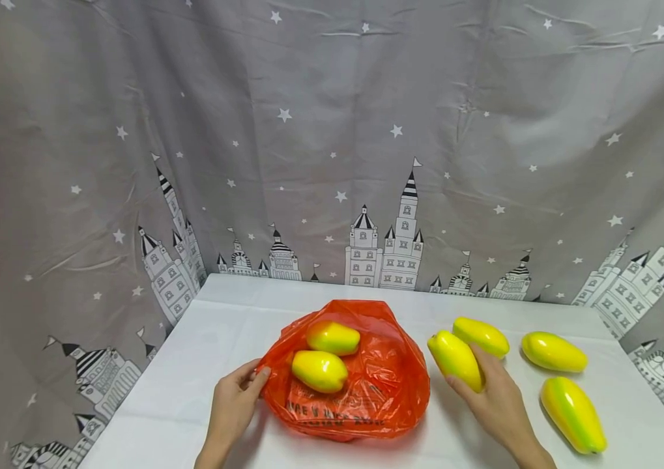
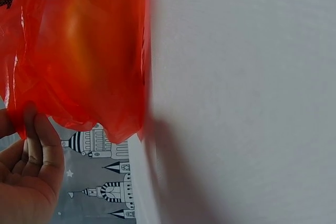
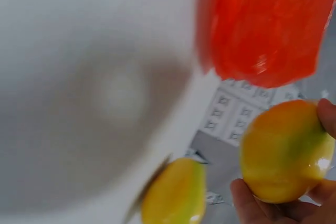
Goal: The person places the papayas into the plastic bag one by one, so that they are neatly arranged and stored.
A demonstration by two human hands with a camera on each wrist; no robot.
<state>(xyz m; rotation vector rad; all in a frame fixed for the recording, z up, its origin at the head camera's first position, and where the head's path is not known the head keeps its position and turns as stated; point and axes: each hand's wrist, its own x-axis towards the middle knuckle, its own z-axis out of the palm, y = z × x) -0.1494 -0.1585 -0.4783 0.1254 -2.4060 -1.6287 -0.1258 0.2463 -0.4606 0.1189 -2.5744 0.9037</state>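
Observation:
A red plastic bag (image 1: 387,384) with dark print lies on the table, its mouth spread toward me. Two yellow mangoes, a back mango (image 1: 334,338) and a front mango (image 1: 320,372), sit inside its left half. My left hand (image 1: 234,404) pinches the bag's left rim between thumb and fingers; the left wrist view shows this grip (image 2: 34,166) too. To the right of the bag, my right hand (image 1: 496,404) grips another mango (image 1: 455,359), raised off the table. That mango (image 3: 286,150) looks yellow-orange with a green patch in the right wrist view.
Three more mangoes lie on the right: one mango (image 1: 482,336) just behind my right hand, a second mango (image 1: 554,352) farther right, and a third mango (image 1: 573,415) nearer me. The white-covered table (image 1: 173,397) meets a grey curtain (image 1: 308,163) printed with castles and stars.

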